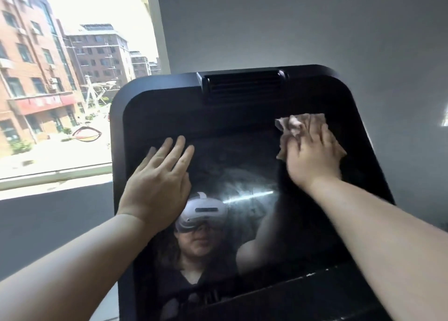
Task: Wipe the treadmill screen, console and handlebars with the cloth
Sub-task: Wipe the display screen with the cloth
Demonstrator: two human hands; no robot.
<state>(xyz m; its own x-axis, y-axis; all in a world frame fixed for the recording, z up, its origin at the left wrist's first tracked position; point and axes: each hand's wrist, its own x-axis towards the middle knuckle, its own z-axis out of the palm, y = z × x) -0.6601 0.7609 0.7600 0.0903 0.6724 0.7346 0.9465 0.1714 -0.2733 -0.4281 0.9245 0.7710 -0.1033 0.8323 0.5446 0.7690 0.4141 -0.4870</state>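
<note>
Glossy black screen (230,151), crumpled cloth (303,124)

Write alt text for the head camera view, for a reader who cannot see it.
A person's right hand presses a crumpled pinkish-brown cloth against the upper right of a treadmill's glossy black screen, while the left hand lies flat on its left side. A window at left shows brick apartment buildings.

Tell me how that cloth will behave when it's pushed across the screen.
Probably floppy: the cloth bunches in folds above the right hand. It should slide easily, since the screen looks smooth and glossy.
</note>
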